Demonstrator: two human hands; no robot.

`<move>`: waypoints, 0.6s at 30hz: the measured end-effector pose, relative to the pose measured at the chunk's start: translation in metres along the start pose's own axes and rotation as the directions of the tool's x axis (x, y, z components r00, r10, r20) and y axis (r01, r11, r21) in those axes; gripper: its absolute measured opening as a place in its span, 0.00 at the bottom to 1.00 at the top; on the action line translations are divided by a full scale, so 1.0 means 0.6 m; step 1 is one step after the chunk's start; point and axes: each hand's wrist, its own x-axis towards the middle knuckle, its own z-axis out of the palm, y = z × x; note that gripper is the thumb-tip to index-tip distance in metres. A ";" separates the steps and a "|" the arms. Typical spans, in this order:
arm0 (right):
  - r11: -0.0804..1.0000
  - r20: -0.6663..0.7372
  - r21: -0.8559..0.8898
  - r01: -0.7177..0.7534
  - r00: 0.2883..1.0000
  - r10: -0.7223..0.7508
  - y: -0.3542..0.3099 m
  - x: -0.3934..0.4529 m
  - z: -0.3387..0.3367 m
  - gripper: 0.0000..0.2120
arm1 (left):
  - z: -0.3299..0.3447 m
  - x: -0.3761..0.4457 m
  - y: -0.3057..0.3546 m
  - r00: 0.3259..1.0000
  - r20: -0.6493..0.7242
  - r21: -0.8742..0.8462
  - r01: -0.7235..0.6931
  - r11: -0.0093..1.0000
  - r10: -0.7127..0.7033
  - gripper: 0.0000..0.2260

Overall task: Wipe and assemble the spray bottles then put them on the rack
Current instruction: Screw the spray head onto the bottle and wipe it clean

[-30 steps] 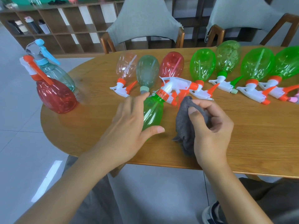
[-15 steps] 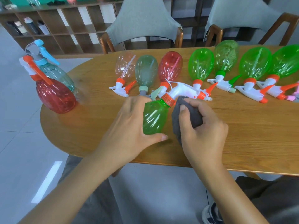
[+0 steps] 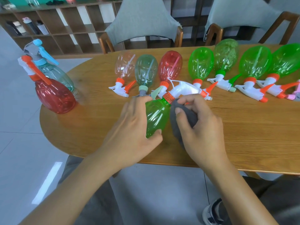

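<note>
A green spray bottle (image 3: 156, 116) with an orange collar and white trigger head (image 3: 185, 90) lies tilted over the wooden table (image 3: 243, 135). My left hand (image 3: 131, 129) grips its body from the left, thumb under its base. My right hand (image 3: 199, 127) holds a bunched grey cloth (image 3: 176, 125) pressed against the bottle's right side near the neck. Several more spray bottles lie in a row behind: a clear pink one (image 3: 125, 65), a grey-green one (image 3: 146, 70), a red one (image 3: 170, 65) and several green ones (image 3: 201, 64).
Two upright bottles stand at the table's left end, a red one (image 3: 54, 95) and a pale blue one (image 3: 52, 70). A wooden rack (image 3: 53, 30) of cubbies stands behind on the floor. Two grey-backed chairs (image 3: 142, 20) face the far table edge.
My right hand has slid the cloth left onto the green bottle's side. The bottle's trigger head has swung from pointing left-back to pointing right, and my left hand has closed tighter on the body.
</note>
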 end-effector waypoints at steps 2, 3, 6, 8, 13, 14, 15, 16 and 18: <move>1.000 -0.071 0.020 -0.016 0.997 0.017 0.002 0.006 -0.010 0.06 | -0.001 -0.001 0.001 1.000 0.008 -0.001 -0.010 1.000 0.010 0.33; 1.000 -0.090 0.016 -0.017 0.996 0.018 0.003 0.008 -0.013 0.06 | -0.001 -0.001 0.002 1.000 0.012 -0.001 -0.013 1.000 0.013 0.33; 1.000 -0.054 0.006 0.010 0.998 -0.010 0.004 0.009 -0.014 0.07 | -0.003 0.001 0.000 1.000 0.011 -0.018 -0.016 1.000 0.016 0.34; 0.999 0.025 0.018 0.039 0.999 -0.039 0.005 0.007 -0.011 0.07 | -0.004 0.003 -0.003 1.000 -0.001 -0.031 -0.011 0.999 0.011 0.34; 0.995 0.078 0.078 0.068 0.994 -0.074 0.005 0.003 -0.006 0.07 | 0.000 0.005 -0.013 0.999 -0.031 -0.024 0.006 1.000 -0.007 0.38; 0.993 0.030 0.101 0.063 0.997 -0.066 0.004 0.003 -0.006 0.07 | 0.001 0.004 -0.014 1.000 -0.031 -0.021 0.004 1.000 -0.004 0.39; 0.991 -0.020 0.124 0.057 0.998 -0.055 0.003 0.004 -0.007 0.07 | 0.002 0.004 -0.015 0.999 -0.035 -0.019 -0.005 1.000 0.004 0.39; 0.988 -0.065 0.143 0.052 0.997 -0.043 0.002 0.006 -0.009 0.07 | 0.004 0.004 -0.015 0.999 -0.041 -0.018 -0.019 1.000 0.018 0.39; 0.986 -0.108 0.163 0.044 0.994 -0.026 0.003 0.009 -0.012 0.08 | 0.005 0.004 -0.013 0.998 -0.049 -0.013 -0.040 0.999 0.040 0.39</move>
